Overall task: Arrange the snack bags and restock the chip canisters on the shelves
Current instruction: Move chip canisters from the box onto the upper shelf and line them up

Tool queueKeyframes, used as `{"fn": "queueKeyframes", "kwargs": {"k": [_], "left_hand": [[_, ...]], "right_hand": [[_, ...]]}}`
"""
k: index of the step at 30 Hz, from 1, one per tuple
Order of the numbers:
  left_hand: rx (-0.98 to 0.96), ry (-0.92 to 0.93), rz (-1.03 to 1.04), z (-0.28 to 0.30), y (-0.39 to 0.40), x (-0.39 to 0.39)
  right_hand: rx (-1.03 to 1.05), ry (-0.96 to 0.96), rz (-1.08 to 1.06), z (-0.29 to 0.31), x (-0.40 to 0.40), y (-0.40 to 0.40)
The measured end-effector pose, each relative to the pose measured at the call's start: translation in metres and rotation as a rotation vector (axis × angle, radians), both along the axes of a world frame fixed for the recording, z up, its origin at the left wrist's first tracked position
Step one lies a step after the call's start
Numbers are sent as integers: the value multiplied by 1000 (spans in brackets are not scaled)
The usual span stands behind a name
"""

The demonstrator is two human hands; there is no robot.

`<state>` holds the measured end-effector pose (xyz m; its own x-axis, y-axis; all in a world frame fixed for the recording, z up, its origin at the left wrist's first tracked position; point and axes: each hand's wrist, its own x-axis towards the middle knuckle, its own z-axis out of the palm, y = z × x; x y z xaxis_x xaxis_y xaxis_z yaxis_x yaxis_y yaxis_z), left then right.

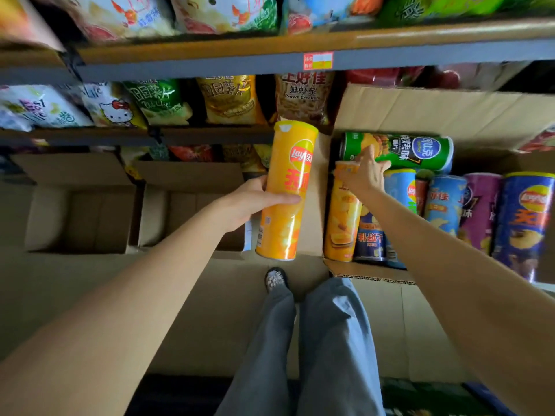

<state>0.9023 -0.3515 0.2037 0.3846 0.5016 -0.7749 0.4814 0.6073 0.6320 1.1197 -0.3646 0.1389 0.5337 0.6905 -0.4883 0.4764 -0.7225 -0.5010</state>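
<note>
Grey trouser legs (pixel 315 340) and one patterned shoe (pixel 275 279) stood lowest in the head view, on flattened cardboard sheets (pixel 225 325) that covered the floor.

Left hand (pixel 252 202): fingers and thumb curled round the middle of a yellow chip canister (pixel 286 187), held upright and slightly tilted in the air in front of the shelf unit, lid uppermost.

Right hand (pixel 365 172): reached into an open cardboard box (pixel 369 270) on the floor to the right, fingertips pinching the top rim of an orange canister (pixel 342 217) standing at the box's left end.

Box contents: a green canister (pixel 399 151) lying on its side across the far end; blue canisters (pixel 444 202), a purple canister (pixel 480 211) and a dark blue canister (pixel 524 220) upright in a row, touching one another. A raised flap (pixel 435 115) stood behind them.

Floor, left: two open cardboard boxes (pixel 81 217), side by side under the shelves, their insides showing bare cardboard.

Middle shelf (pixel 135 136): snack bags (pixel 228 99) upright in a row, among them a green bag, a yellow bag, a prawn cracker bag (pixel 303 97) and a white cartoon-cat bag (pixel 112 106).

Top shelf (pixel 270 52): wooden board on a dark metal rail, bearing a red and yellow price label (pixel 317 60); more bags above, blurred.
</note>
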Motion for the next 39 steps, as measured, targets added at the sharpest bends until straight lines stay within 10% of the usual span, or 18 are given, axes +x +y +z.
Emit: {"fn": "queueKeyframes", "kwargs": {"k": [8, 20, 27, 39], "left_hand": [[59, -115, -7, 47, 18, 15], [409, -460, -199, 254, 66, 48], [620, -727, -258, 383, 74, 77], [1042, -853, 33, 529, 91, 118]], "right_hand": [[246, 54, -21, 58, 5, -2], [913, 313, 169, 389, 70, 25], [1381, 500, -63, 517, 52, -1], [1791, 132, -49, 680, 68, 40]]}}
